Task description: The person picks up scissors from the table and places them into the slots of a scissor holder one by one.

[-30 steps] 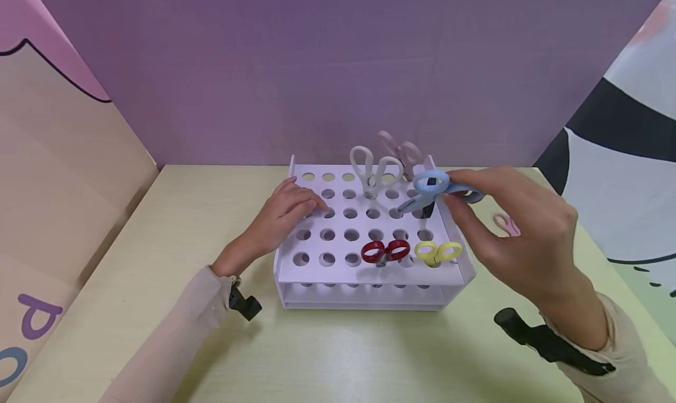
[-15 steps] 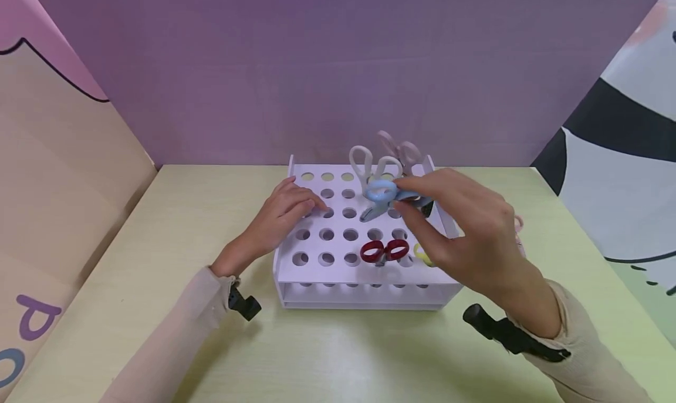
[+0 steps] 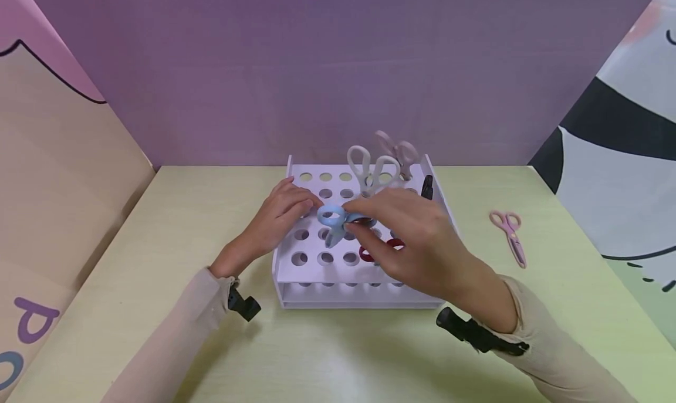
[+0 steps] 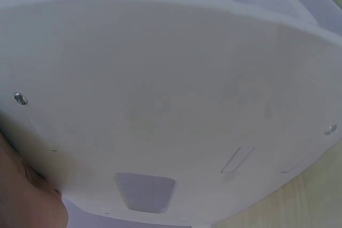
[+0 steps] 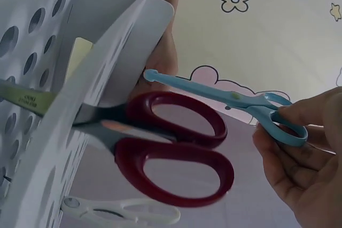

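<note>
My right hand (image 3: 417, 239) pinches light blue scissors (image 3: 335, 235) between thumb and fingers, above the left half of a white holed rack (image 3: 322, 274). In the right wrist view the blue scissors (image 5: 203, 89) have their blades apart from the rack, pointing toward its side wall. My left hand (image 3: 271, 230) holds the rack's left side, fingers bent over the edge. The left wrist view is mostly the rack's side wall (image 4: 160, 89), with the left hand (image 4: 29, 196) against it. Red-handled scissors (image 5: 128, 164) stand in the front row, partly behind my right hand in the head view.
White scissors (image 3: 368, 184) and pale purple scissors (image 3: 405, 165) stand in back holes. A black object (image 3: 427, 187) sits near the rack's right wall. Pink scissors (image 3: 509, 233) lie on the table to the right. A purple panel (image 3: 338, 68) closes off the back.
My right hand has carried the blue scissors leftward and slightly down over the rack. It now hides the yellow scissors and uncovers the pink ones. The left hand stays in place.
</note>
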Demonstrator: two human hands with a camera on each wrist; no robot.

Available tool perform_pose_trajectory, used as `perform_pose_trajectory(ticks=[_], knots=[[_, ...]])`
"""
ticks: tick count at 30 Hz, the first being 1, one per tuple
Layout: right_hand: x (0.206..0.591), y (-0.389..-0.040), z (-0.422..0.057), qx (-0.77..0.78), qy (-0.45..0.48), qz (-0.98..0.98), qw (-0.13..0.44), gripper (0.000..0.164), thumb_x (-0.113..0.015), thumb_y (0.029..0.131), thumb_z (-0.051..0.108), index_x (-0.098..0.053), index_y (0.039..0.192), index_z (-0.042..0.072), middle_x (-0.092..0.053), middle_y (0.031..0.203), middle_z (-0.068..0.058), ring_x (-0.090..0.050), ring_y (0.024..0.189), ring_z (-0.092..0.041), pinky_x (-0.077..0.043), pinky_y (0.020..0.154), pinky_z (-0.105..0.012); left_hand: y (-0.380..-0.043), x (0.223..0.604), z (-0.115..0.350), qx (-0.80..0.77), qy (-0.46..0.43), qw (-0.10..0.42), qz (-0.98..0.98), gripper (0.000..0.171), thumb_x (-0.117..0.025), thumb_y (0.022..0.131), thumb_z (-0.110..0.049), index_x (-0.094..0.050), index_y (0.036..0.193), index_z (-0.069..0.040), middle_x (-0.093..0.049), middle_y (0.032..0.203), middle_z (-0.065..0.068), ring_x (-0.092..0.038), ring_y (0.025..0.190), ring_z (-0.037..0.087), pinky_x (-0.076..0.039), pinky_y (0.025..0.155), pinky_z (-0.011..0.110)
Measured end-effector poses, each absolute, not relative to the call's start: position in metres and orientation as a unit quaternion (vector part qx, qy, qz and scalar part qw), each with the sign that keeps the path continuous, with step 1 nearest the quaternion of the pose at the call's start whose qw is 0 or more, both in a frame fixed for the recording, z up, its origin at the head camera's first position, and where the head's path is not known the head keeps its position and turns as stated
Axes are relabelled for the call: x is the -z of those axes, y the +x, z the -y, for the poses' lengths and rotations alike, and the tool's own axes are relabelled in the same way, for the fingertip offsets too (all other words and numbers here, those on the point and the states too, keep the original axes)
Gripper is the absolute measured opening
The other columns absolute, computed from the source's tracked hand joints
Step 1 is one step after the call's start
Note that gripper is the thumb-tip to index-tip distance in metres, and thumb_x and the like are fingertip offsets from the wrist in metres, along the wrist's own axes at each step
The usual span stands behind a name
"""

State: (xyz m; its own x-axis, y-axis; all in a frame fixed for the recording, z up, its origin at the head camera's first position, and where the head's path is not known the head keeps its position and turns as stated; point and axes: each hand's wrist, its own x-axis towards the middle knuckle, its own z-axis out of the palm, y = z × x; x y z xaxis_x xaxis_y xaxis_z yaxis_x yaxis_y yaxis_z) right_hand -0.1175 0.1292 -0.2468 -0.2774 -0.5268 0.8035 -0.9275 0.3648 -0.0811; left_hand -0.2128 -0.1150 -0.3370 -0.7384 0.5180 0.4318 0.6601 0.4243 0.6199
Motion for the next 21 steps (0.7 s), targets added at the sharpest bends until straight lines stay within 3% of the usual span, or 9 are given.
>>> perform_pose_trajectory(ticks=[6, 10, 13, 21], knots=[[0.253, -0.118, -0.121, -0.265, 0.491, 0.767, 0.316, 0.019, -0.074, 0.085, 0.005, -0.071, 0.104, 0.003, -0.065, 0.076, 0.001, -0.05, 0.059, -0.01, -0.046, 0.056, -0.026, -0.213, 0.337, 0.115, 0.415, -0.368, 0.087, 0.828, 0.028, -0.046, 0.102, -0.011, -0.073, 0.101, -0.007, -0.074, 0.101, 0.002, -0.06, 0.111, 0.02, -0.008, 0.123, 0.042], [0.256, -0.12, -0.116, -0.249, 0.493, 0.784, 0.284, 0.023, -0.077, 0.082, 0.002, -0.071, 0.104, 0.003, -0.067, 0.079, 0.0, -0.055, 0.062, -0.01, -0.051, 0.062, -0.027, -0.213, 0.338, 0.116, 0.413, -0.366, 0.087, 0.829, 0.029, -0.045, 0.103, -0.012, -0.074, 0.101, -0.008, -0.074, 0.102, 0.002, -0.06, 0.112, 0.02, -0.008, 0.123, 0.042], [0.259, -0.12, -0.114, -0.232, 0.487, 0.801, 0.26, 0.021, -0.076, 0.085, 0.005, -0.072, 0.105, 0.003, -0.071, 0.085, -0.001, -0.062, 0.069, -0.012, -0.054, 0.068, -0.028, -0.213, 0.338, 0.116, 0.41, -0.364, 0.088, 0.832, 0.028, -0.046, 0.103, -0.013, -0.074, 0.102, -0.008, -0.074, 0.103, 0.001, -0.06, 0.112, 0.02, -0.008, 0.123, 0.041], [0.261, -0.12, -0.108, -0.148, 0.475, 0.841, 0.215, 0.017, -0.071, 0.09, 0.011, -0.073, 0.106, 0.007, -0.066, 0.077, 0.002, -0.059, 0.068, -0.013, -0.052, 0.071, -0.031, -0.214, 0.337, 0.115, 0.416, -0.363, 0.087, 0.829, 0.027, -0.047, 0.102, -0.012, -0.073, 0.102, -0.008, -0.074, 0.103, 0.001, -0.06, 0.111, 0.019, -0.009, 0.123, 0.04]])
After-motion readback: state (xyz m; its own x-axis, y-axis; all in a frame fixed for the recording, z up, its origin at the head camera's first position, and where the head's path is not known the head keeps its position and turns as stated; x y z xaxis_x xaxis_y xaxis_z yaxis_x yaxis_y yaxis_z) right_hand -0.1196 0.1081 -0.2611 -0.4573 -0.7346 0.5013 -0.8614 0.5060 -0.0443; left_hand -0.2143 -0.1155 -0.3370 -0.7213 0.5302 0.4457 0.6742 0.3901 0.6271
